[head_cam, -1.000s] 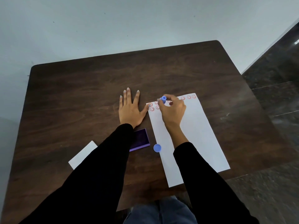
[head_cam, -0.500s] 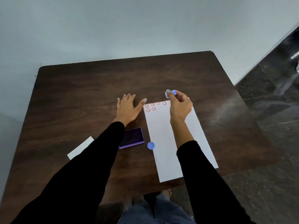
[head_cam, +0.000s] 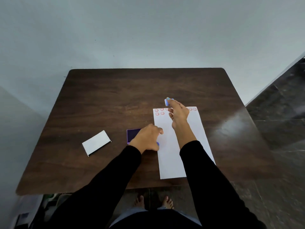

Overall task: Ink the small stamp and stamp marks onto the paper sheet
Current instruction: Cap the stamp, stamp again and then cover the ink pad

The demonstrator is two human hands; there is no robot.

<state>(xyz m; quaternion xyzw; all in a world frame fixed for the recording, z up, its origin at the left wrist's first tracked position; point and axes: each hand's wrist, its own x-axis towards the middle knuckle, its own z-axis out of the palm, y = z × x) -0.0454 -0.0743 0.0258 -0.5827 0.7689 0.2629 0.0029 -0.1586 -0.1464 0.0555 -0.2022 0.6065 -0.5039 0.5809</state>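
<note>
A white paper sheet [head_cam: 171, 156] lies lengthwise on the dark wooden table [head_cam: 102, 100], with several red smiley marks [head_cam: 159, 111] along its far edge. My right hand [head_cam: 179, 113] holds the small blue stamp [head_cam: 167, 101] in its fingertips, lifted above the sheet's far end. My left hand [head_cam: 146, 139] is curled over the purple ink pad [head_cam: 132, 135] and the blue cap [head_cam: 158, 143] beside the sheet's left edge; only a sliver of the cap shows. Whether the fingers grip the cap is hidden.
A white box lid [head_cam: 96, 143] lies on the table to the left of the ink pad. The table's near edge runs just below the sheet. Bare feet and a dark floor show beneath, and a pale wall stands behind.
My left hand came off the table beside the sheet's top and moved back onto the ink pad and cap. My right hand lifted the stamp off the paper. The view tilted down.
</note>
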